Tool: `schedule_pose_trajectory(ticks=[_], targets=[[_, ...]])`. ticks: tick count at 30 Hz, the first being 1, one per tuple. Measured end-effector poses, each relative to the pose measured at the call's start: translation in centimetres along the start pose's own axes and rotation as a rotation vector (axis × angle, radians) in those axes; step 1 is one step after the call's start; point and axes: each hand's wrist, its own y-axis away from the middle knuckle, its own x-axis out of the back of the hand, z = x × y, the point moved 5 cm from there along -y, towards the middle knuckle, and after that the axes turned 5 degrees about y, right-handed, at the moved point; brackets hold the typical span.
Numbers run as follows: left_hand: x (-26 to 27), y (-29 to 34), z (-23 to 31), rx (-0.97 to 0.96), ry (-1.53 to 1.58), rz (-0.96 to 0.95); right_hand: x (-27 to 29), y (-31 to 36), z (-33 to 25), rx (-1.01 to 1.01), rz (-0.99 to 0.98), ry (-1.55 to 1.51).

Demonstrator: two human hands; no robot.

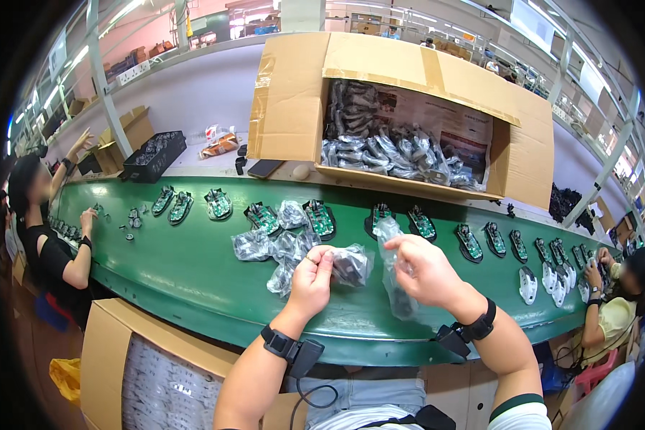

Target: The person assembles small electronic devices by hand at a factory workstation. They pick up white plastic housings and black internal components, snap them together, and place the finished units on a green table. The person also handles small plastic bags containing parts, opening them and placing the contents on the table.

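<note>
Over the green work surface, my left hand (310, 284) is closed, thumb and fingers pinching a clear plastic bag (353, 266) with a dark part inside. My right hand (431, 274), fingers curled, grips a long crumpled plastic sleeve (401, 304) that hangs down and also reaches up past the fingers. What that sleeve contains is hard to make out. Beside my left hand lies a loose pile of bagged dark parts (251, 245). Just beyond both hands stand dark shells with green circuit boards, such as one circuit-board unit (320, 219) and another circuit-board unit (422, 223).
A large open carton (287, 107) full of bagged parts stands behind the green belt (193, 265). Another carton (111, 358) sits low at left. A black bin (154, 154) is at the back left. Co-workers sit at both ends; white shells (528, 285) lie at right.
</note>
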Motion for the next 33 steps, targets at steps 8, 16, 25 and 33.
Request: schedule_pose_trajectory(ticks=[8,16,25,33], targets=[[-0.2,0.9,-0.4,0.385,0.595,-0.097,-1.9,-1.6,-0.1,-0.494,-0.383,-0.209],[-1.6,0.8,-0.4,0.317,0.378,-0.149,-4.0,-0.5,0.6,-0.253,0.083,-0.241],[0.2,-0.1,-0.2,0.222,0.251,0.009,-3.3,1.8,5.3,-0.454,0.150,-0.712],[1.7,-0.2,0.6,0.039,0.024,0.054,-0.5,2.5,2.3,-0.282,-0.685,-0.122]])
